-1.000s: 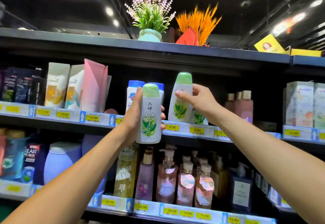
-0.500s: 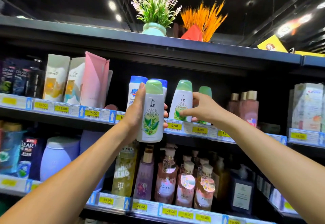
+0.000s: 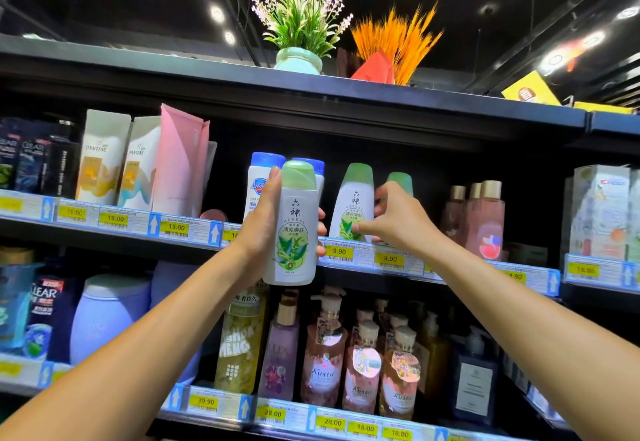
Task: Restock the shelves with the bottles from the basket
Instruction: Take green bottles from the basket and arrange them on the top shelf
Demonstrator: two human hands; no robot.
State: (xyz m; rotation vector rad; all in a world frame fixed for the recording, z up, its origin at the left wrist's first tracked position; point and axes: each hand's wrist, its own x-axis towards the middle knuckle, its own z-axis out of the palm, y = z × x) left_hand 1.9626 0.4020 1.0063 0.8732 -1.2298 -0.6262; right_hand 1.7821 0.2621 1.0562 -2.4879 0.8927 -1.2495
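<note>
Head view: left hand grips a green-capped bottle upright just before the middle shelf, ready for placing, while right hand seemingly pinches the shelved twin bottle by its side, probably to square it and open a slot.

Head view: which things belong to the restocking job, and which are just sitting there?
Job: white plastic green-capped bottle gripped by left hand; matching shelved bottle pinched by right hand.
Bystanders: tall pink tube; lavender plant in green pot; rosy pump bottles.
</note>
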